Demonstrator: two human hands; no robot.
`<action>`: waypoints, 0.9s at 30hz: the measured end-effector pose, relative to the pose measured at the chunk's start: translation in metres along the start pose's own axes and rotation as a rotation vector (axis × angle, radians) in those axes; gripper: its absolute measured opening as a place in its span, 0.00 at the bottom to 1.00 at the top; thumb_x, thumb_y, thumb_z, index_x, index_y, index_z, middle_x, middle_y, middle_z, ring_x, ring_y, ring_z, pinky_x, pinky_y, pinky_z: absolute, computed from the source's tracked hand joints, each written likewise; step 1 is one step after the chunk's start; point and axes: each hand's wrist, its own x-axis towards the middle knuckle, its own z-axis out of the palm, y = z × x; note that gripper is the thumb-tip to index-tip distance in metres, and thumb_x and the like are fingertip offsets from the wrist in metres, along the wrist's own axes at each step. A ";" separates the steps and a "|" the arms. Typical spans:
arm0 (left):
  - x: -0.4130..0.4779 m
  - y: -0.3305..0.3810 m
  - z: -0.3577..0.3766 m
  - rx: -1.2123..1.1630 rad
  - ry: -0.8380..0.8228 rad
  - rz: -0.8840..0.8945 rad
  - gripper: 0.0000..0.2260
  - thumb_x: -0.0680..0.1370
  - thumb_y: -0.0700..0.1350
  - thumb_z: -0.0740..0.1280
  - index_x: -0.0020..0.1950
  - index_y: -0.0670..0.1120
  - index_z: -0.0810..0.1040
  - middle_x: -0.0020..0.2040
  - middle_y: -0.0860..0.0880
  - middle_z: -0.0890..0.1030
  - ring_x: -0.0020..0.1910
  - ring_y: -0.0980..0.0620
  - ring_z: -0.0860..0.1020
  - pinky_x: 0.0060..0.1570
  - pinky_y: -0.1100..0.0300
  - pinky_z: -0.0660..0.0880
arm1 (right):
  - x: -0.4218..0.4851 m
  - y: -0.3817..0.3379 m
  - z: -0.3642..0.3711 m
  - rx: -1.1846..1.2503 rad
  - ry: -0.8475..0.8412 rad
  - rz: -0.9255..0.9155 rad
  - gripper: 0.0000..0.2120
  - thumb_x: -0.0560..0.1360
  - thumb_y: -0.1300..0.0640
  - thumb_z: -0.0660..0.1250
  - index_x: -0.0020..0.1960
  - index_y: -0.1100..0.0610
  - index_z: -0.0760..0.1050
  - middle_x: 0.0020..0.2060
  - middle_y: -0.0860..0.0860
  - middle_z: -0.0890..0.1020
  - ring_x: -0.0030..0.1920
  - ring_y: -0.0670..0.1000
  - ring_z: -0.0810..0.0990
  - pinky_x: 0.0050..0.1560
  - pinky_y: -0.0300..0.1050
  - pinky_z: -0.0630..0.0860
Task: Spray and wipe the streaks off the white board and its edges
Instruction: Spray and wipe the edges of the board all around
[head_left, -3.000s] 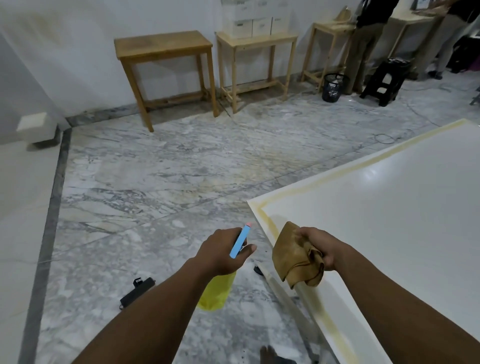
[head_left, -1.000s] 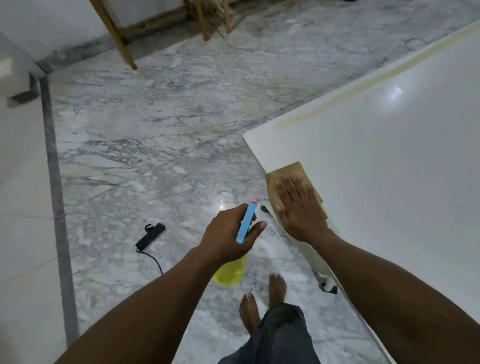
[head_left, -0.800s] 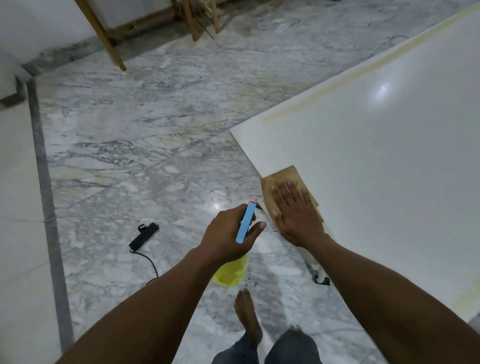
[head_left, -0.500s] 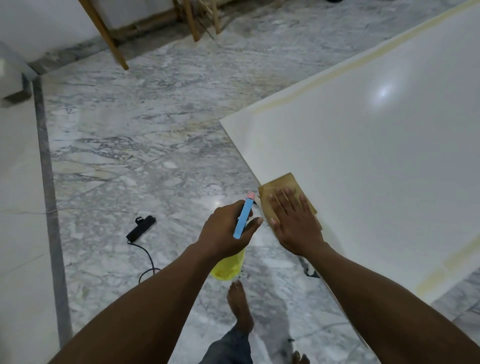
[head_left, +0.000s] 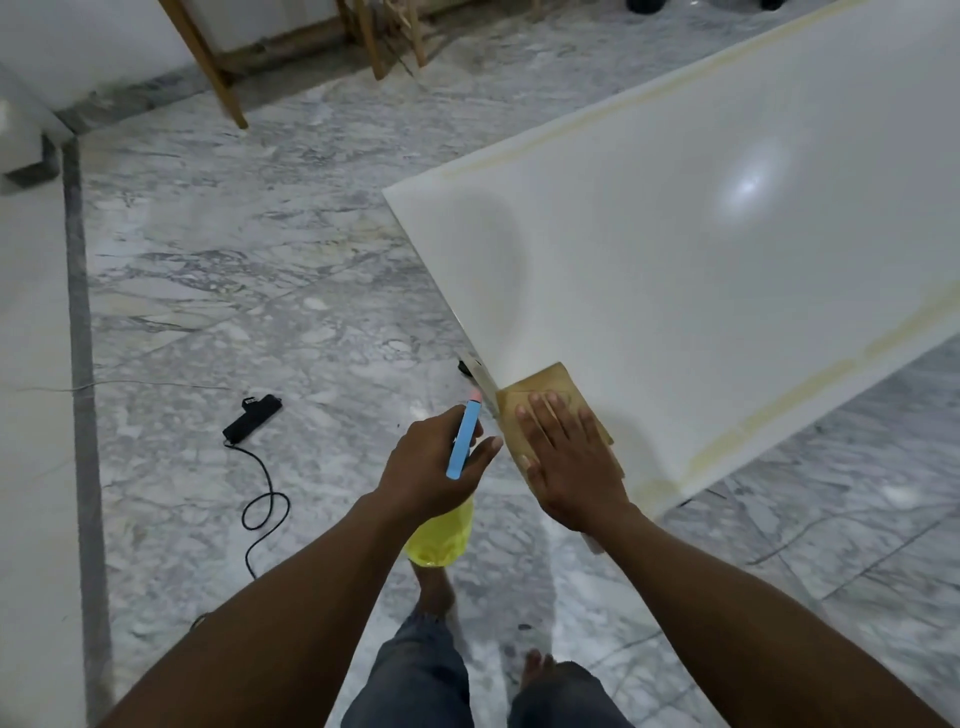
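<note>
A large white board (head_left: 701, 249) lies flat just above the marble floor, with yellowish streaks along its far and right edges. A tan cloth (head_left: 545, 387) lies on the board's near-left edge. My right hand (head_left: 569, 462) presses flat on the cloth with straight fingers. My left hand (head_left: 431, 467) grips a spray bottle (head_left: 441, 535) with a yellow body and a blue trigger head, held just left of the board's edge, above the floor.
A black device (head_left: 253, 423) with a coiled cable lies on the floor to the left. Wooden table legs (head_left: 208, 62) stand at the far wall. My bare feet and jeans show at the bottom of the view.
Three seconds ago my right hand held the cloth bunched in the air; since then it has pressed it flat and slid it along the board's left edge toward the near corner.
</note>
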 end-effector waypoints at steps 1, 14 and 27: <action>-0.007 0.006 0.007 0.000 -0.003 0.003 0.14 0.80 0.58 0.73 0.49 0.47 0.78 0.42 0.49 0.84 0.36 0.48 0.80 0.41 0.49 0.79 | -0.012 0.002 0.000 0.000 0.000 0.000 0.30 0.82 0.45 0.50 0.81 0.53 0.48 0.81 0.52 0.50 0.81 0.54 0.44 0.77 0.62 0.50; -0.069 0.055 0.050 0.036 -0.025 0.009 0.16 0.80 0.59 0.72 0.51 0.46 0.78 0.43 0.48 0.84 0.38 0.47 0.80 0.42 0.49 0.80 | -0.119 0.013 0.009 0.049 0.069 -0.015 0.26 0.83 0.51 0.54 0.79 0.54 0.57 0.79 0.52 0.59 0.80 0.55 0.51 0.76 0.60 0.56; -0.081 0.059 0.038 0.066 -0.051 0.011 0.16 0.81 0.59 0.71 0.53 0.46 0.78 0.45 0.49 0.84 0.41 0.48 0.82 0.44 0.49 0.81 | -0.167 0.026 -0.011 0.090 0.024 -0.086 0.21 0.78 0.56 0.60 0.70 0.58 0.73 0.72 0.55 0.73 0.74 0.59 0.67 0.70 0.63 0.69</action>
